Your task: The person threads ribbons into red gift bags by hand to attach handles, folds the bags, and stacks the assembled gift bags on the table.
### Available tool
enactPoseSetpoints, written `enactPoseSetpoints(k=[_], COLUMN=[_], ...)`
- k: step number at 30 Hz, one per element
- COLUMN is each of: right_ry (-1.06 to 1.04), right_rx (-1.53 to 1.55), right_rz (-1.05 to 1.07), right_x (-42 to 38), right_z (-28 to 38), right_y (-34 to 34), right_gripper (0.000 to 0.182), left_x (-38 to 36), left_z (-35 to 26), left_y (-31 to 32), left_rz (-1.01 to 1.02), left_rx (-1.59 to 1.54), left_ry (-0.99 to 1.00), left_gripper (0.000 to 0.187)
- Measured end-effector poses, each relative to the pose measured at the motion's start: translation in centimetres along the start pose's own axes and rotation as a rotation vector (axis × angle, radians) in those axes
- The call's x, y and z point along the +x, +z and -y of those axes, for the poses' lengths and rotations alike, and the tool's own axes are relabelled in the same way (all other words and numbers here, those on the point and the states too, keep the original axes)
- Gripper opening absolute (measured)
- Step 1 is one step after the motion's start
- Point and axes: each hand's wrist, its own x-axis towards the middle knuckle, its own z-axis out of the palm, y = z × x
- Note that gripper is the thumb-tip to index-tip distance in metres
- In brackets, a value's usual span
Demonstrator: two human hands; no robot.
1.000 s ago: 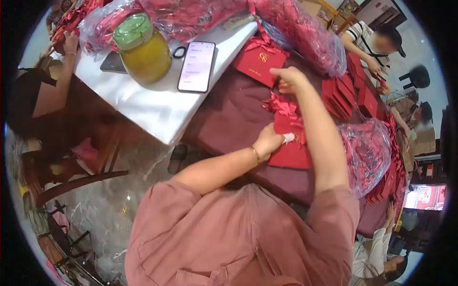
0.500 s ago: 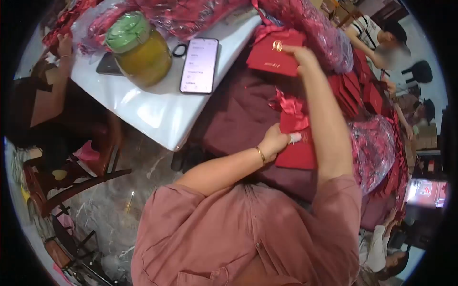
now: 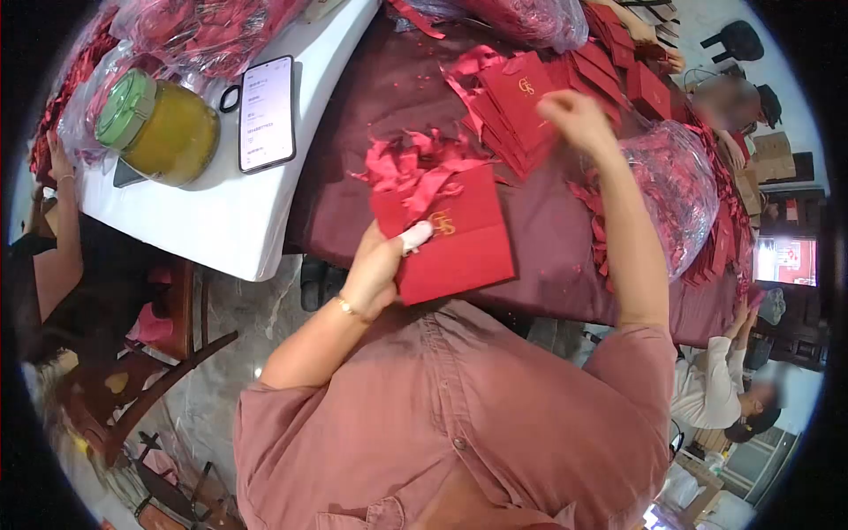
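Note:
My left hand [image 3: 375, 269] grips a red paper gift bag [image 3: 473, 265] with gold lettering, apparently one of several held together. Its white-wrapped thumb presses on the front face. Loose red ribbons [image 3: 415, 168] spill over the bag's upper edge. At the right, my right hand [image 3: 576, 122] has its fingers curled together beside the edge of a fanned stack of red gift bags [image 3: 521, 102] lying on the dark red cloth. Whether anything is pinched in those fingers is hidden.
A white table [image 3: 238, 221] at left holds a phone [image 3: 267, 113] and a green-lidded jar [image 3: 163, 128] of yellow liquid. Plastic-wrapped red bundles [image 3: 667, 199] and more red bags [image 3: 601, 75] lie on the maroon cloth [image 3: 353, 115]. Other people sit or stand at both sides.
The view has shifted. My left hand has brought its bags leftward, in front of my chest, their face now fully visible. My right hand has moved from the other stack's front to its right edge.

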Motion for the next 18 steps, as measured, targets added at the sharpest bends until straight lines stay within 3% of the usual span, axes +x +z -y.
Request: enactPoseSetpoints(k=[1, 2, 3, 5, 7, 9, 11, 13, 15, 16, 17, 18], right_ry=[0.031, 0.112, 0.117, 0.075, 0.077, 0.131, 0.148, 0.244, 0.131, 0.175, 0.179, 0.209], right_rx=[0.034, 0.043, 0.052, -0.057, -0.052, -0.385, -0.437, -0.47, -0.053, 0.103, 0.416, 0.689], right_rz=[-0.133, -0.144, -0.151, -0.091, 0.055, 0.019, -0.004, -0.105, -0.108, 0.002, -0.113, -0.04], right_x=[1.7, 1.8, 2.0, 2.6, 2.5, 1.4, 1.5, 2.0, 4.0, 3.2, 2.3, 2.6], right_z=[-4.1, -4.7, -5.3, -6.6, -5.1, -1.9, -1.5, -1.2, -6.1, -3.8, -2.6, -2.7], right_y=[-0.1, -1.1, -0.9, 0.4, 1.7, 2.4, 2.8, 2.3, 2.3, 0.2, -0.2, -1.4], right_gripper=[0.045, 0.058, 0.058, 0.075, 0.098, 0.108, 0.11, 0.098, 0.077, 0.058, 0.045, 0.038], left_x=[-0.8, -1.3, -1.5, -1.1, -1.1, -0.9, -0.9, -0.8, -0.8, -0.8, -0.9, -1.0], left_z=[-0.4, -0.4, -0.4, 0.1, 0.4, 0.8, 0.8, 0.8, 0.7, 0.6, 0.6, 0.6], left_y=[-0.2, -0.5, -0.5, -0.6, -0.9, -1.1, -1.1, -1.1, -1.1, -1.0, -1.1, -1.0], left_rz=[0.006, 0.005, 0.005, 0.011, 0.025, 0.019, 0.016, 0.022, 0.027, 0.031, 0.031, 0.02], left_rx=[-0.032, -0.066, -0.1, -0.049, -0.103, -0.067, -0.042, -0.04, -0.042, -0.031, -0.021, -0.019], left_ry=[-0.04, -0.055, -0.067, -0.044, -0.017, 0.004, -0.001, 0.008, 0.01, 0.017, 0.017, 0.015], left_gripper=[0.043, 0.044, 0.044, 0.044, 0.044, 0.043, 0.042, 0.042, 0.042, 0.042, 0.042, 0.041])
